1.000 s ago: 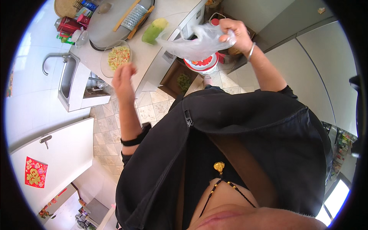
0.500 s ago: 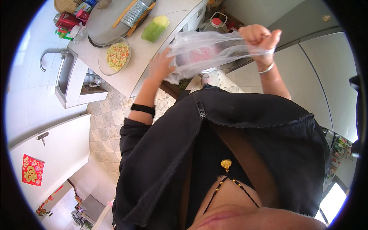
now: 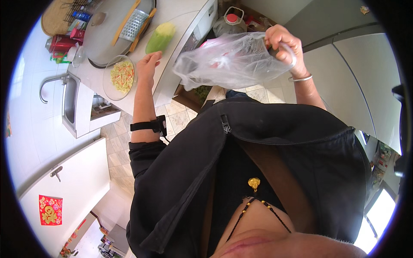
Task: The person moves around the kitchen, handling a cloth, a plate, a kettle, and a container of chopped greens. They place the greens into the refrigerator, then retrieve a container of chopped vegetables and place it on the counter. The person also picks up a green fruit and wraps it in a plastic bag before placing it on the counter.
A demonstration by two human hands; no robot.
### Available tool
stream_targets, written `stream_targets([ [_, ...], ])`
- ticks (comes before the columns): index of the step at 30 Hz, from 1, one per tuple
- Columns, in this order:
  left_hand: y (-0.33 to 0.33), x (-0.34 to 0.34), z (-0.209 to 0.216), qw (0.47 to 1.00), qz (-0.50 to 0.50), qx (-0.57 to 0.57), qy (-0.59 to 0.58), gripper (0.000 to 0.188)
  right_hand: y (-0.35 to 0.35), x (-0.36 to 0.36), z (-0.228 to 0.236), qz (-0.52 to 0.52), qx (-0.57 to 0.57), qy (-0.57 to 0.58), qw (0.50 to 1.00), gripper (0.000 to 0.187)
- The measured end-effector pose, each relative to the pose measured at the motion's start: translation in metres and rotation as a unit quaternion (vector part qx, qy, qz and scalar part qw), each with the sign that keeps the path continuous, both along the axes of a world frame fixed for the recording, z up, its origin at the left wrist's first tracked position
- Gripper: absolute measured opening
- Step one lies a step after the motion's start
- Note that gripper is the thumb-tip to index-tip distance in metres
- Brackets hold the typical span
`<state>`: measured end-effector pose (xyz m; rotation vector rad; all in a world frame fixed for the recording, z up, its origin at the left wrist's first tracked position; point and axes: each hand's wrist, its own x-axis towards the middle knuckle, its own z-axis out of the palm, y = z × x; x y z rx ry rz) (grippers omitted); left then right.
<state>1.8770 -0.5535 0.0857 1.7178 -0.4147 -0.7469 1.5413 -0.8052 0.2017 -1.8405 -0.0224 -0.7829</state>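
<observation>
A clear plastic bag (image 3: 223,64) hangs sideways from my right hand (image 3: 286,47), whose fingers are closed round its handle end. Reddish items show through or behind the film; I cannot tell which. Over the counter, my left hand (image 3: 149,66) is loosely curled with nothing visible in it. Its fingertips are at the near end of a green gourd (image 3: 160,39), pale at its far end; whether they touch it is unclear. Left of that hand stands a glass bowl (image 3: 106,86) of shredded pale-green and orange vegetable (image 3: 122,77).
A metal grater with a wooden frame (image 3: 134,25) lies across a large grey lid (image 3: 109,30) on the counter (image 3: 189,13). The sink (image 3: 71,101) is at the left. A jug with a red cap (image 3: 232,21) stands beyond the bag. A white door (image 3: 73,172) is at lower left.
My left hand has let go of the bag and moved left to the gourd. The bag now hangs from my right hand alone, more spread out.
</observation>
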Motion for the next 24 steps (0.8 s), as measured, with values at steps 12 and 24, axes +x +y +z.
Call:
stream_targets([
  [12,-0.094,0.073,-0.068,0.782,-0.104,0.471,-0.396,0.106,-0.006,0.026,-0.004,-0.03,-0.112,0.151,0.982,0.032],
  [24,-0.082,0.075,-0.074,0.924,-0.064,0.337,-0.165,0.084,-0.041,0.077,-0.031,-0.033,-0.125,0.139,0.982,0.027],
])
